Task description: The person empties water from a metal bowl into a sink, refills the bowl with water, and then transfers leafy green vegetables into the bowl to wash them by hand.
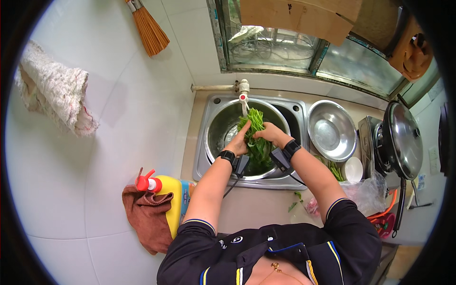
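Observation:
A bunch of leafy green vegetables (259,149) is held between my two hands, its stems up under the faucet (243,96) and its leaves hanging down. My left hand (239,140) lies along the left side of the bunch, thumb pointing up. From the right side my right hand (271,134) grips the stems. Below them is a large round metal basin (210,142), set in the stainless steel sink (201,169). What the leaves touch at the basin's bottom is partly hidden.
An empty metal bowl (331,130), a white bowl (352,170), green stems (335,171) and a plastic bag (367,192) lie right of the sink. Beyond stands a lidded pan (406,139) on a stove. A yellow pump bottle (173,203) and brown cloth (148,221) are at the left.

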Tool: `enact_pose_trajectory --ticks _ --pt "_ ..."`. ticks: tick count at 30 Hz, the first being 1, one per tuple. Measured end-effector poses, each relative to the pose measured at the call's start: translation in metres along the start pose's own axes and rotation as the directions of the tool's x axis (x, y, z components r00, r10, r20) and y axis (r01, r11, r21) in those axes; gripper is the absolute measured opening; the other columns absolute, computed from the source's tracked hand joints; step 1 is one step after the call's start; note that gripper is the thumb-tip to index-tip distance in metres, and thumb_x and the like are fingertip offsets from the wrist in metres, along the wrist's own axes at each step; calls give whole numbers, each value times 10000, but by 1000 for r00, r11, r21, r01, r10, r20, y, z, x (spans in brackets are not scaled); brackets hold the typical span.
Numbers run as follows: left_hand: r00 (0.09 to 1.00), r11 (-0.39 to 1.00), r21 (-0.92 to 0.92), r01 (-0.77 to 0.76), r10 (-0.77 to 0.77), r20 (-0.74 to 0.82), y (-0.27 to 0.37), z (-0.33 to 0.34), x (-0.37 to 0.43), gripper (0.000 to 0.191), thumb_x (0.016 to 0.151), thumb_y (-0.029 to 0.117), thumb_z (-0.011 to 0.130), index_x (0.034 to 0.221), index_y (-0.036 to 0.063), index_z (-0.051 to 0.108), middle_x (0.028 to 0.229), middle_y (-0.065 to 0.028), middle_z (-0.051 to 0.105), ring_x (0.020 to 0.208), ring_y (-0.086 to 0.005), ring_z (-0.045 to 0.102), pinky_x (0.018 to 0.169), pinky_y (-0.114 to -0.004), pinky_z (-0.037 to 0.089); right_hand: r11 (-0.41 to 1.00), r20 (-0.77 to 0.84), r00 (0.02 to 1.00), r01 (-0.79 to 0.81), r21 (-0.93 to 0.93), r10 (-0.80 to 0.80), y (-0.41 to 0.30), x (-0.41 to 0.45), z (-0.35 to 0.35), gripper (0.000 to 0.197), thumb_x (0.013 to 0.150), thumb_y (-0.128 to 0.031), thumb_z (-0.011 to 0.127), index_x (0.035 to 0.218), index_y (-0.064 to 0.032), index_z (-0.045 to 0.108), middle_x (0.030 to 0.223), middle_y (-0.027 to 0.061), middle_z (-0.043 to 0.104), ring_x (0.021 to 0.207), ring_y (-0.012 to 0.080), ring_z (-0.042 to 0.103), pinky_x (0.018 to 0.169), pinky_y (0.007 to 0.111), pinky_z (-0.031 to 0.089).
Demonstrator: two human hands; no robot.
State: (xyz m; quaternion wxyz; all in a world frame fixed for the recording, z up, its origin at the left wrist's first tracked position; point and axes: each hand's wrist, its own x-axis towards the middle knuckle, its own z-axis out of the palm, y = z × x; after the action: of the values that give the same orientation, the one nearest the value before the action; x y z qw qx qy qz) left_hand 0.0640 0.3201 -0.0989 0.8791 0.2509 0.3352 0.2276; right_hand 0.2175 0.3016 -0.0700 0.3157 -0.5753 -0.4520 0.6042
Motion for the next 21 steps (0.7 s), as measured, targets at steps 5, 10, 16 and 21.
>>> enact_pose_trajectory --ticks 5,10,16,21 --pt "959 957 86 -278 282 -34 -6 -7 6 672 741 655 473 1193 157 469 1125 -41 527 1023 -207 496 831 -407 409 935 -28 988 133 -330 -151 -4 -2 16 527 665 -182 711 1071 67 485 926 144 592 828 203 563 738 300 450" --pt "933 955 285 -81 174 -316 -3 -53 0 777 752 524 573 1281 4 344 1213 -149 463 1056 -271 484 876 -365 377 850 265 953 256 -460 -144 14 -9 34 776 728 -208 630 1333 9 194 1236 246 418 1105 283 467 901 321 386" --pt "601 831 531 163 343 -721 6 -84 -9 760 733 414 633 1168 -152 370 1154 -275 459 1059 -300 483 816 -372 408 935 53 989 147 -322 -137 31 18 -2 524 750 -70 559 1227 33 368 1080 198 553 901 226 574 773 303 461" --pt "601 803 519 293 268 -753 0 -24 -8 1154 659 492 678 1335 -14 -110 1373 -273 106 1219 -370 300 925 -480 353 733 -198 979 -98 -673 -52 76 55 -26 700 654 -341 697 1138 100 450 1080 239 537 993 298 531 862 321 408"
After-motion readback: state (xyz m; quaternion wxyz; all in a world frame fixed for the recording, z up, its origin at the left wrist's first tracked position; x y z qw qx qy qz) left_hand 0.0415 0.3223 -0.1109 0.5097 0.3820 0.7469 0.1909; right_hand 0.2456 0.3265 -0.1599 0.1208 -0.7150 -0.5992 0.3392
